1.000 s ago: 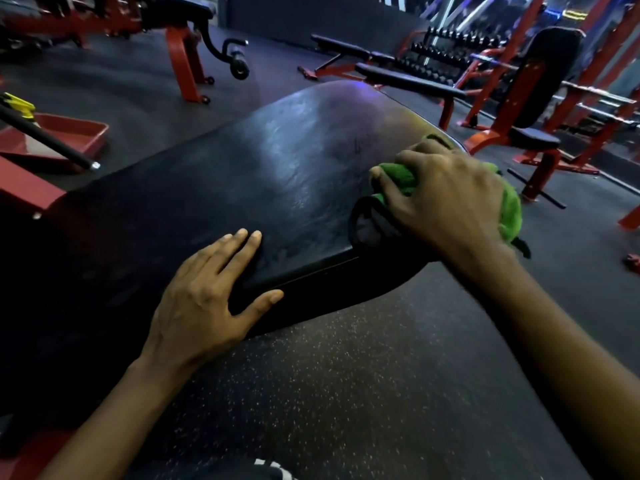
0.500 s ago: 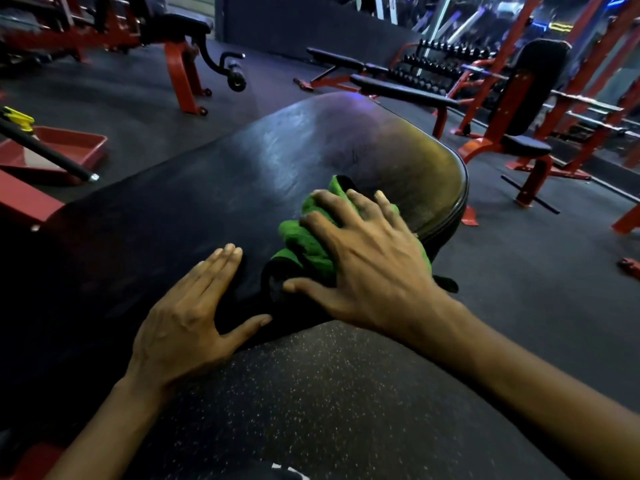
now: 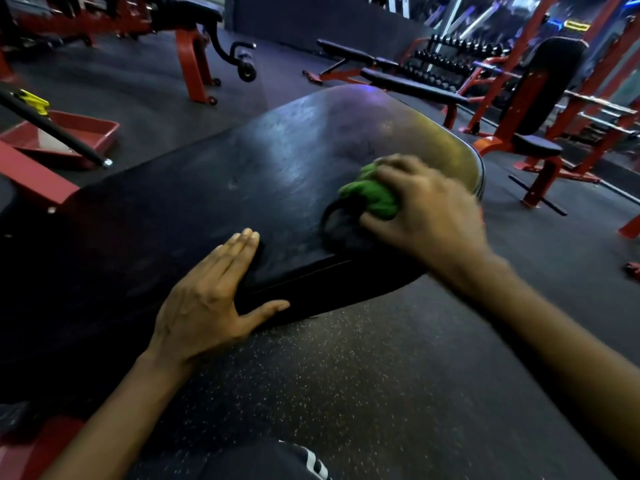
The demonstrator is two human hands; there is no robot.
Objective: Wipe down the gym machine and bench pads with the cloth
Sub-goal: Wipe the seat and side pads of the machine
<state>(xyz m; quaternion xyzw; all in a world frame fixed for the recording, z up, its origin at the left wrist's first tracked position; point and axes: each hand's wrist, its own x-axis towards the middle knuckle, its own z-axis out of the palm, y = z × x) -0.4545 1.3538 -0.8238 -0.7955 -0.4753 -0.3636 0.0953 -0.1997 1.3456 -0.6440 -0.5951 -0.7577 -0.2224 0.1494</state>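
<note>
On the black bench pad, right hand curled around a bunched green cloth near the far right end, left hand flat, fingers straight, on the near edge.

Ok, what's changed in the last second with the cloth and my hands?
The right hand, gripping the green cloth, swept along the bench pad toward the left hand, then back out toward the pad's rounded end. Nothing was let go. The left hand stayed flat on the near edge.
</note>
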